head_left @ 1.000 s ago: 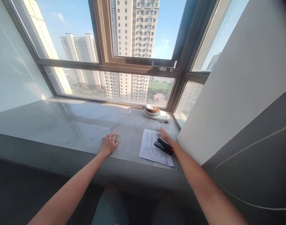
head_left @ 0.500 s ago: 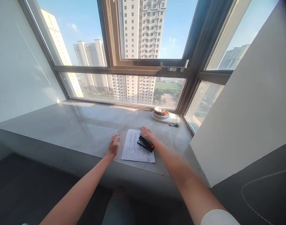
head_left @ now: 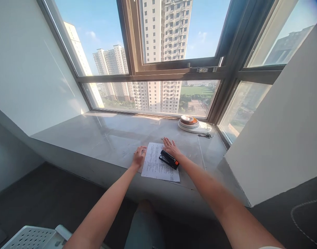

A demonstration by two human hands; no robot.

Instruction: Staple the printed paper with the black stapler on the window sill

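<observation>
Printed sheets of paper (head_left: 151, 164) lie near the front edge of the grey window sill. A black stapler (head_left: 165, 158) with an orange-red patch at its near end rests slantwise on the paper's right part. My right hand (head_left: 171, 148) lies flat with fingers stretched out at the paper's upper right, just beyond the stapler; it is open. At the paper's left edge is my left hand (head_left: 139, 156), open with its fingers slightly bent. Whether its fingertips touch the paper I cannot tell. A tiny object by my right fingertips is too small to name.
A stack of plates and bowls (head_left: 192, 125) stands at the back right by the window frame. Dark keys or a cord (head_left: 205, 136) lie in front of it. A white perforated plastic piece (head_left: 31, 238) is at the lower left. A white wall (head_left: 283, 138) slants along the right.
My left hand has come closer to the paper's left edge. My right hand stays flat past the stapler, its fingers a little more spread. The view has shifted slightly left.
</observation>
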